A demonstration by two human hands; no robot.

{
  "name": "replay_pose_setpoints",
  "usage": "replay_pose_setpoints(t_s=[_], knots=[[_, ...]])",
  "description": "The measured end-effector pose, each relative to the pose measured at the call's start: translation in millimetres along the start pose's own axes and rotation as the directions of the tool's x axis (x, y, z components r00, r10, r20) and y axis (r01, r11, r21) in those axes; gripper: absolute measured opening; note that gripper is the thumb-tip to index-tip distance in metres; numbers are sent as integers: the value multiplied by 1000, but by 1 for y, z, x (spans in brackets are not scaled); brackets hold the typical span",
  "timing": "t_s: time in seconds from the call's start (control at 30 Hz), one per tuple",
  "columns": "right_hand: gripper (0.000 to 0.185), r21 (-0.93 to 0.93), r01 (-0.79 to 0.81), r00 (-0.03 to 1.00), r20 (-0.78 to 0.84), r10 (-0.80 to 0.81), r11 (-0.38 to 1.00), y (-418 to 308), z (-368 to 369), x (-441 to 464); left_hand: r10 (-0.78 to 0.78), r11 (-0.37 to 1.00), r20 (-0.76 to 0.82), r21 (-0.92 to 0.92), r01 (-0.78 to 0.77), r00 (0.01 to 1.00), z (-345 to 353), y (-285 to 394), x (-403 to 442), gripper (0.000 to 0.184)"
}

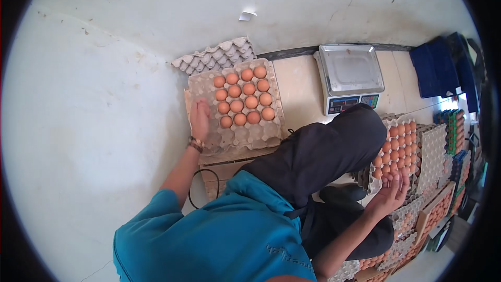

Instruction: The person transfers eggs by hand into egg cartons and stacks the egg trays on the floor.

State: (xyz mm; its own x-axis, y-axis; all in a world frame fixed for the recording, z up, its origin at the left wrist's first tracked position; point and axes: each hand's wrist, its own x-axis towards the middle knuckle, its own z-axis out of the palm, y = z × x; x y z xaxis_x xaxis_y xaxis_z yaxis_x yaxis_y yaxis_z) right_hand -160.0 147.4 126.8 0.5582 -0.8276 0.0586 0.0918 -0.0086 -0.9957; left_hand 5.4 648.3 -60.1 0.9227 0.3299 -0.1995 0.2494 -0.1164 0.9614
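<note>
My left hand (200, 120) rests over the left edge of a grey cardboard egg tray (237, 138), its fingers stretched along bare cells. No egg shows in it, though its underside is hidden. Several rows of brown eggs (251, 102) sit in this tray; cells on its left and near sides hold none. To the right, my right hand (395, 190) is open, palm partly up, with its fingertips at the near row of eggs (396, 146) in a fuller tray. Whether the fingertips touch those eggs is hard to see.
Empty stacked egg trays (216, 56) lean by the wall behind the left tray. A digital scale (350, 70) with a metal pan stands on the floor. Blue crates (434, 70) are at the back right. More egg trays (433, 154) line the right side. My bent knee (360, 130) lies between the two trays.
</note>
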Motion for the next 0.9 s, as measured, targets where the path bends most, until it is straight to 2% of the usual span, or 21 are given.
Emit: replay_pose_setpoints(t_s=[0.07, 0.17, 0.2, 0.27, 0.3, 0.37, 0.43, 0.47, 0.5, 0.6, 0.67, 0.77, 0.87, 0.9], knots=[[39, 74, -38, 998, -41, 41, 997, 0, -7, 6, -78, 977, 23, -199, 81, 997, 6, 13, 34, 29], [48, 102, -75, 992, -94, 85, 992, 3, -34, 14, 259, 964, 8, 56, -259, 966, 8, 2, 74, 29], [49, 132, -77, 993, -83, 89, 988, 3, -40, 17, 368, 903, 3, 237, -358, 930, 5, 4, 77, 30], [52, 175, -44, 993, -103, 62, 984, -9, -63, 20, 572, 674, 81, 521, -524, 816, 11, 17, 85, 32], [51, 210, -26, 978, -199, 69, 977, -21, -62, 20, 600, 410, 178, 769, -491, 780, 15, 33, 77, 35], [51, 193, 10, 972, -233, 35, 981, -38, -77, 21, 515, 718, 18, 538, -442, 857, 17, 3, 92, 35], [48, 152, 64, 964, -265, -22, 986, -59, -94, 28, 365, 887, 38, 288, -360, 930, 13, -8, 98, 34], [45, 46, 85, 955, -290, -68, 995, -71, -104, 31, 512, 768, 16, 439, -466, 859, 3, -30, 115, 35], [42, 6, 106, 933, -347, -98, 994, -84, -113, 38, 542, 727, 64, 464, -506, 838, -1, -34, 119, 36], [39, -38, 131, 904, -406, -134, 991, -115, -146, 58, 432, 766, 131, 468, -440, 892, -4, -22, 111, 35], [36, -41, 105, 902, -417, -113, 994, -121, -172, 73, 459, 767, 130, 440, -466, 879, 0, -18, 105, 34], [32, -50, 18, 885, -464, -40, 999, -99, -208, 103, 467, 728, 185, 474, -495, 865, -8, -17, 109, 32], [28, -132, -180, 876, -473, 98, 975, -62, -241, 142, 423, 731, 172, 515, -447, 890, -7, -8, 112, 32], [28, -131, -249, 867, -472, 161, 960, -44, -258, 157, 485, 629, 186, 605, -488, 855, -1, -2, 113, 33]])
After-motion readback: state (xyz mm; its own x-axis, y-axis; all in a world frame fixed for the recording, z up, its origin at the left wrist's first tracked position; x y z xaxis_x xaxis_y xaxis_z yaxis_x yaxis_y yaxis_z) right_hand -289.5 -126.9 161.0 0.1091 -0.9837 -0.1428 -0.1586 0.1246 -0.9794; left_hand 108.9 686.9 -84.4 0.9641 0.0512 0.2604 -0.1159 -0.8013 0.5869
